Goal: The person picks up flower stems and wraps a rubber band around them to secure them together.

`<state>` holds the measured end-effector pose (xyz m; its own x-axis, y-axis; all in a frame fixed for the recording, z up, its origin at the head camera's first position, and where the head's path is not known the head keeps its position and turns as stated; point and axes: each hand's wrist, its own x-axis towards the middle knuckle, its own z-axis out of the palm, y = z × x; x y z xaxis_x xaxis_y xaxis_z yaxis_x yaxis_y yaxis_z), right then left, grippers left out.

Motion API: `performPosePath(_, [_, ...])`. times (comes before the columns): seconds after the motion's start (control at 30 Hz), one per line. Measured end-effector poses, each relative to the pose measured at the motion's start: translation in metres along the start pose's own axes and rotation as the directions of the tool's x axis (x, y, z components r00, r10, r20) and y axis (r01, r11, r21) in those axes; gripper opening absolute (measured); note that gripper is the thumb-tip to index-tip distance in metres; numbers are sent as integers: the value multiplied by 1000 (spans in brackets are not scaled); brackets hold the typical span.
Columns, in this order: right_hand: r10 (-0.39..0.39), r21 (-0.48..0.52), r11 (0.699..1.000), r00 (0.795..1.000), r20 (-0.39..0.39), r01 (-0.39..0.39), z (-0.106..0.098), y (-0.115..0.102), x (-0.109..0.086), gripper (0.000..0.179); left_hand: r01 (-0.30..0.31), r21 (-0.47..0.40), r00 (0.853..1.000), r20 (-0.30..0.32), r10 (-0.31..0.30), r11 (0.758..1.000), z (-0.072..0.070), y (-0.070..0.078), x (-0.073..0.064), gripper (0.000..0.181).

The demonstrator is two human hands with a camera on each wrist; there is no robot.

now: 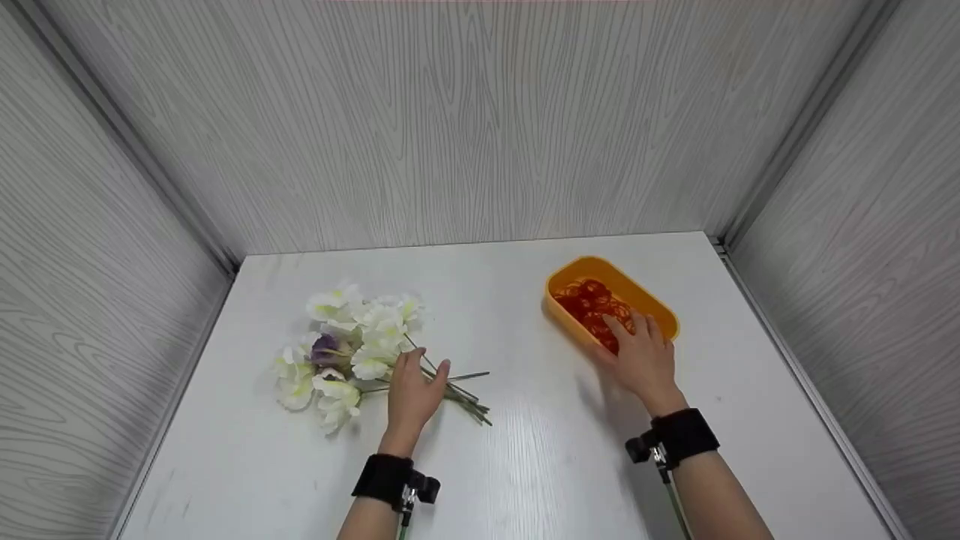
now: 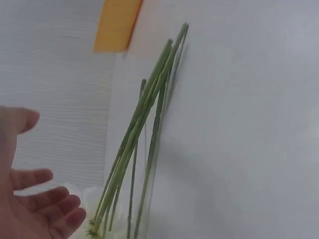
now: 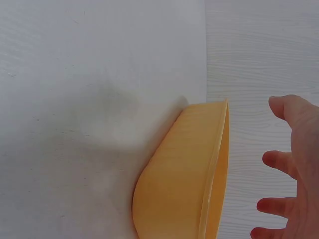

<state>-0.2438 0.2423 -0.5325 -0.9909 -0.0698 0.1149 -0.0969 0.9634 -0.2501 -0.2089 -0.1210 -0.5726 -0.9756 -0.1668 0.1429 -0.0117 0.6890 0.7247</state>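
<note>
Flowers lie toward the left edge of the desk; my left hand is over their stems, fingers loosely bent. My right hand spreads fingers over red things in the orange box, near the back right corner.

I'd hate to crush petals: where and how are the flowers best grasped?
Probably by the stems, midway along their bare length, coming from above and closing across them. They lie long and thin in a loose bundle, some splayed, so gather several at once; the blooms fan out at the left end, away from that spot.
</note>
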Motion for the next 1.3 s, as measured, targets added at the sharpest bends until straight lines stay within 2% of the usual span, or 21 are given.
performPosePath(0.1, [5,5,1000,1000,-3,-5,-1,0,-1,67,154,-116,986,-39,-160,981,5,-5,-3,53])
performPosePath(0.2, [10,9,1000,1000,-1,-10,-2,0,-1,67,271,-124,961,-22,-276,955,6,-11,-6,49])
performPosePath(0.3, [13,14,1000,1000,6,-13,-3,1,-2,67,347,-90,938,10,-348,934,6,-17,-6,46])
performPosePath(0.47, [17,14,1000,1000,12,-17,-4,1,-3,68,419,-75,908,55,-416,905,12,-22,-1,56])
performPosePath(0.57, [17,4,1000,1000,17,-17,-3,2,-3,69,437,-40,898,81,-433,899,16,-22,1,70])
performPosePath(0.7, [14,-1,1000,1000,22,-14,-2,2,-4,72,432,42,896,92,-434,901,21,-21,4,74])
performPosePath(0.9, [3,-8,1000,1000,12,-3,1,2,-8,70,430,115,895,71,-440,895,20,-24,3,58])
performPosePath(1.1, [4,-9,1000,1000,20,-3,-1,1,-7,71,444,136,887,77,-456,886,12,-20,5,43])
performPosePath(1.3, [10,-23,1000,999,45,-9,-1,-1,-5,74,429,168,889,94,-447,888,8,-22,6,36])
